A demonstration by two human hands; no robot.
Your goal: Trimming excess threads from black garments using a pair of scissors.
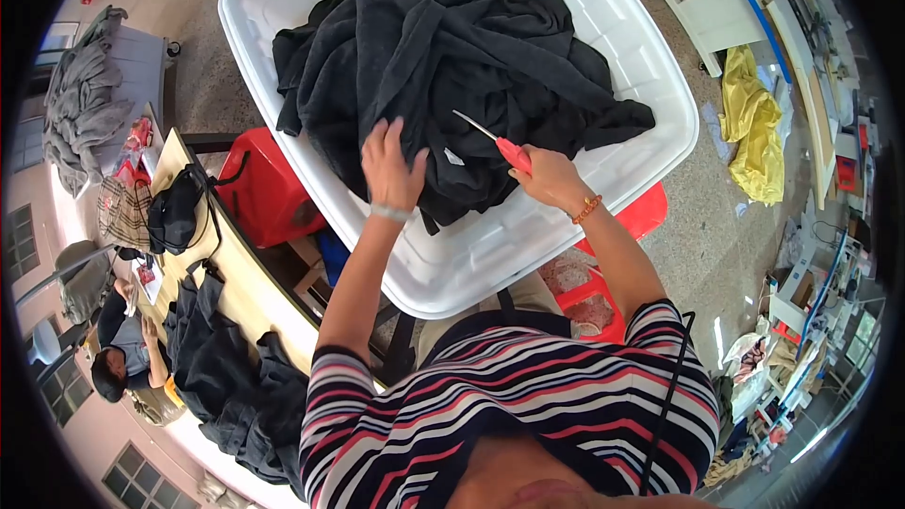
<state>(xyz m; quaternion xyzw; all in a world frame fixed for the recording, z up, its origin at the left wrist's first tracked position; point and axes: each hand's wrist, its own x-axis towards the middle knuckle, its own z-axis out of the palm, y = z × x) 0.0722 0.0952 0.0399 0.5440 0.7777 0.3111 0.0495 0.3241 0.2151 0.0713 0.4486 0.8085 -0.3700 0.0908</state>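
Right fingers (539, 170) wrapped round red-handled snips (492, 140), blade pointing up-left, left fingers (388, 146) spread on black garment (443, 57)

Left hand (391, 168) presses flat on pile of black garments (452, 66) in big white plastic tub (603, 193). Right hand (547, 179) grips red-handled thread snips (497, 142), blade over the fabric. Red stool (264, 190) beside tub, yellow cloth (754, 137) on floor at right.

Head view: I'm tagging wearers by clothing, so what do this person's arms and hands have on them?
Both forearms are bare below short sleeves striped navy, white and red. The left hand has a pale band at the wrist; the right hand has an orange beaded bracelet.
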